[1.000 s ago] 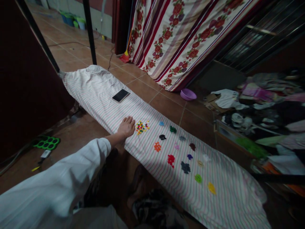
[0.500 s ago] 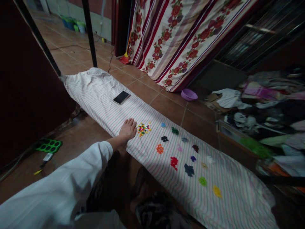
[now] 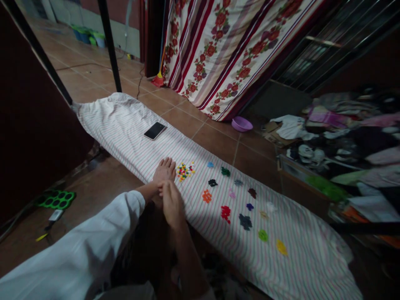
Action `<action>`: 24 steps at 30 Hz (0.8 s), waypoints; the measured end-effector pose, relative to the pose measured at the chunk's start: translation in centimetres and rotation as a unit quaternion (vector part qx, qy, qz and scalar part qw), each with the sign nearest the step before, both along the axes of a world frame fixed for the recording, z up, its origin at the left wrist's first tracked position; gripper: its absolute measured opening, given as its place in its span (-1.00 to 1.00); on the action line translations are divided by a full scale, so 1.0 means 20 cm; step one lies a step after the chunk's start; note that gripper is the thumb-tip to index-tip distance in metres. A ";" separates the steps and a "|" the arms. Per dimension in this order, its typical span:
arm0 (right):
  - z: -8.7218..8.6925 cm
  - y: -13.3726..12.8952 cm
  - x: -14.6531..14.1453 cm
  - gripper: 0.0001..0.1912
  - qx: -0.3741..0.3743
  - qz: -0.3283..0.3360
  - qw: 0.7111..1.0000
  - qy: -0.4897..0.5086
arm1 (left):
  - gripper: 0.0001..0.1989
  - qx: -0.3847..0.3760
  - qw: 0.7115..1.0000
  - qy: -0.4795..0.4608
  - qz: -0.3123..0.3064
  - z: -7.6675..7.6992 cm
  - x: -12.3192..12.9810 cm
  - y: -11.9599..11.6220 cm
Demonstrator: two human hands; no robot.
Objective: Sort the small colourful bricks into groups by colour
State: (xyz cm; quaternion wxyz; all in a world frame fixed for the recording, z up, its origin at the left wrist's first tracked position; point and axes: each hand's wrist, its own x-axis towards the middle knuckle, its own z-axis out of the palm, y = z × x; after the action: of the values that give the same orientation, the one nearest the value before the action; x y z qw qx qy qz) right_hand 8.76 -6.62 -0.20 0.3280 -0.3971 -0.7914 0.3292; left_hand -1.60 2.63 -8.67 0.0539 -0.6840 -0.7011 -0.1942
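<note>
My left hand [image 3: 165, 170] lies palm down on the striped cloth [image 3: 125, 141], its fingers stretched out. Right beside its fingers is a loose pile of small multicoloured pieces [image 3: 185, 171]. My right hand [image 3: 172, 203] has its fingers curled against my left wrist. Sorted by colour, several small heaps spread to the right, among them orange [image 3: 206, 196], red [image 3: 225, 213], dark green [image 3: 225, 171], dark grey [image 3: 245, 221], lime green [image 3: 263, 235] and yellow [image 3: 281, 247]. What kind of pieces they are is too small to tell.
A phone [image 3: 155, 131] lies on the cloth beyond my left hand. On the floor stand a purple basin [image 3: 241, 124] and a green rack-like object [image 3: 58, 199]. Clothes [image 3: 328, 116] are piled at the right. A floral curtain [image 3: 215, 54] hangs behind.
My right hand has come into view from below and reached my left wrist. My left hand stays flat beside the mixed pile. The view has shifted slightly.
</note>
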 end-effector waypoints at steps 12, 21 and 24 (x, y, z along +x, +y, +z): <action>-0.02 -0.17 -0.02 -0.56 0.063 0.032 0.997 -0.043 | -0.61 0.022 1.000 -0.003 -0.004 -0.01 0.00 0.00; -0.09 -0.21 0.16 -0.63 -0.121 0.095 0.987 0.036 | -0.61 0.015 1.000 -0.005 -0.003 0.03 0.01 -0.02; -0.20 -0.09 0.23 -0.67 -0.139 -0.012 0.990 0.002 | -0.61 0.014 1.000 -0.010 -0.002 0.02 0.01 -0.02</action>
State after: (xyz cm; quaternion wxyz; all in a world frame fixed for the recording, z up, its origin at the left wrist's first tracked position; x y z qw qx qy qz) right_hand 13.29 -8.34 -4.29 0.2751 -0.4477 -0.7326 0.4326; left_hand -1.40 2.30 -8.20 0.0560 -0.6830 -0.6972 -0.2105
